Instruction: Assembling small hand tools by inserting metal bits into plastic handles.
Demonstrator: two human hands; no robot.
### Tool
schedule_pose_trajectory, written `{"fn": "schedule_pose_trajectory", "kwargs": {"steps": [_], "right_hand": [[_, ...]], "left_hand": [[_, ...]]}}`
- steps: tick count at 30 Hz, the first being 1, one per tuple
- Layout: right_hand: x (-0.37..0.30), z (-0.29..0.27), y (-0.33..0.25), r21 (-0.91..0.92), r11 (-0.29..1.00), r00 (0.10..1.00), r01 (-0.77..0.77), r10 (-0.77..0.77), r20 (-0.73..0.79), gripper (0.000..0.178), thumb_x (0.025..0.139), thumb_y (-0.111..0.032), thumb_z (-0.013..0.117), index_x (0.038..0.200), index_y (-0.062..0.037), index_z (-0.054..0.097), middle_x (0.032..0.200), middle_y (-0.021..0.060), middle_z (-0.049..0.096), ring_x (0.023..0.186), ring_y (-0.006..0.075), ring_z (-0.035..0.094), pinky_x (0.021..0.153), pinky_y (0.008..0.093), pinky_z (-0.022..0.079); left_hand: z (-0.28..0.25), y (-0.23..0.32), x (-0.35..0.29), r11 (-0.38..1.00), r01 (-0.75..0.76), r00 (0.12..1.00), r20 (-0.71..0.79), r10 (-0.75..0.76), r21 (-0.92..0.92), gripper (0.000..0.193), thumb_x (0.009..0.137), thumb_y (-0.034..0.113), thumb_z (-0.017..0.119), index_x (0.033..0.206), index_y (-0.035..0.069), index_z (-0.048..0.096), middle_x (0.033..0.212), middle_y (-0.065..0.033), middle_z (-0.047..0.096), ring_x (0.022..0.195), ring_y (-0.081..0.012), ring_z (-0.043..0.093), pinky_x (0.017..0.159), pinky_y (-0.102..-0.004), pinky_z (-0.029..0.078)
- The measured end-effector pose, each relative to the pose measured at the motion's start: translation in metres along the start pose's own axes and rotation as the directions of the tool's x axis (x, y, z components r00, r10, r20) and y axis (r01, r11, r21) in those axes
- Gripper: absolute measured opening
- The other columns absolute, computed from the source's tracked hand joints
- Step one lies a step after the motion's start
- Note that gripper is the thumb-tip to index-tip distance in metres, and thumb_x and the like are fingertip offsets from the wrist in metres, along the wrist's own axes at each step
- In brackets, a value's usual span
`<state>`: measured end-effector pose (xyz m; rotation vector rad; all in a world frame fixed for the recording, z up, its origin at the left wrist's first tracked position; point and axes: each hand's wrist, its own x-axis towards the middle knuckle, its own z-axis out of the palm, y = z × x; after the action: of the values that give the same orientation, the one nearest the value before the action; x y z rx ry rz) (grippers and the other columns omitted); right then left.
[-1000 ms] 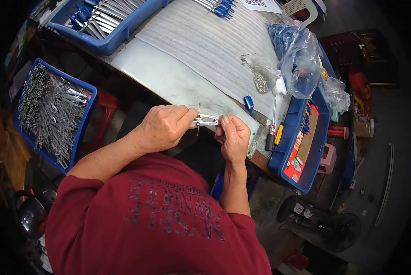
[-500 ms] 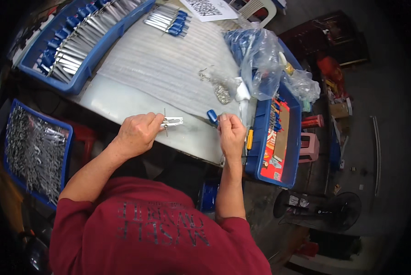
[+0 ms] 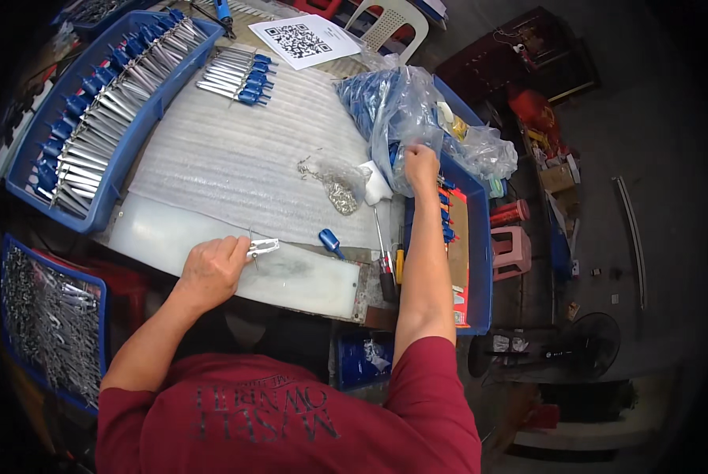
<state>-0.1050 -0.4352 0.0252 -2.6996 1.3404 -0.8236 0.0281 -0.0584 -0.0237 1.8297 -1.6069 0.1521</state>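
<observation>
Left hand (image 3: 213,272): fingers grasping slim silver metal part with crossbar (image 3: 265,246), over pale bench (image 3: 314,286).
Right hand (image 3: 422,167): two o'clock from left hand, at clear plastic bag (image 3: 405,103) holding blue pieces; cannot tell whether fingers grip.
Blue cylindrical piece (image 3: 329,239): three o'clock from metal part.
</observation>
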Motion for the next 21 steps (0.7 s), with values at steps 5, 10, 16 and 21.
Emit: {"fn": "schedule_pose_trajectory", "kwargs": {"steps": [5,10,16,21], "right_hand": [[0.02,0.032,0.015,-0.017,0.996,0.916,0.093,-0.079,0.393,0.021,0.069,-0.017,0.051,0.077,-0.0037,0.064,0.081,0.0216,0.059,0.08,0.0375,0.057,0.072,0.0405,0.045],[0.025,0.055,0.018,0.015,0.999,0.84,0.048,-0.048,0.541,0.028,0.068,-0.023,0.055,0.081,0.001,0.063,0.085,0.0237,0.059,0.083,0.0371,0.057,0.073,0.0398,0.045],[0.021,0.047,0.001,-0.108,0.994,0.863,0.019,0.038,0.504,0.03,0.068,-0.024,0.056,0.082,0.0022,0.063,0.087,0.0242,0.059,0.084,0.0383,0.057,0.074,0.0405,0.045],[0.02,0.041,0.007,-0.045,0.999,0.89,0.013,0.009,0.455,0.029,0.068,-0.022,0.055,0.082,0.0019,0.063,0.085,0.0246,0.059,0.083,0.0386,0.057,0.074,0.0413,0.044]], "left_hand": [[-0.002,0.004,0.002,1.0,0.005,1.0,0.002,-0.005,-0.008,0.016,0.07,0.007,0.059,0.078,0.003,0.046,0.059,-0.0103,0.041,0.052,-0.0276,0.047,0.046,-0.0375,0.038],[-0.003,0.004,0.002,0.999,0.035,0.998,0.046,-0.035,-0.007,0.017,0.07,0.008,0.059,0.079,0.003,0.046,0.059,-0.01,0.041,0.052,-0.0271,0.047,0.046,-0.0373,0.038],[-0.001,0.003,0.0,0.999,0.044,0.997,0.058,-0.044,0.013,0.018,0.07,0.009,0.059,0.081,0.003,0.047,0.06,-0.0089,0.041,0.053,-0.026,0.048,0.046,-0.0367,0.038],[-0.001,0.003,0.002,0.999,0.037,0.998,0.052,-0.038,0.014,0.019,0.069,0.009,0.059,0.082,0.003,0.047,0.06,-0.0089,0.042,0.053,-0.026,0.048,0.046,-0.0366,0.038]]}}
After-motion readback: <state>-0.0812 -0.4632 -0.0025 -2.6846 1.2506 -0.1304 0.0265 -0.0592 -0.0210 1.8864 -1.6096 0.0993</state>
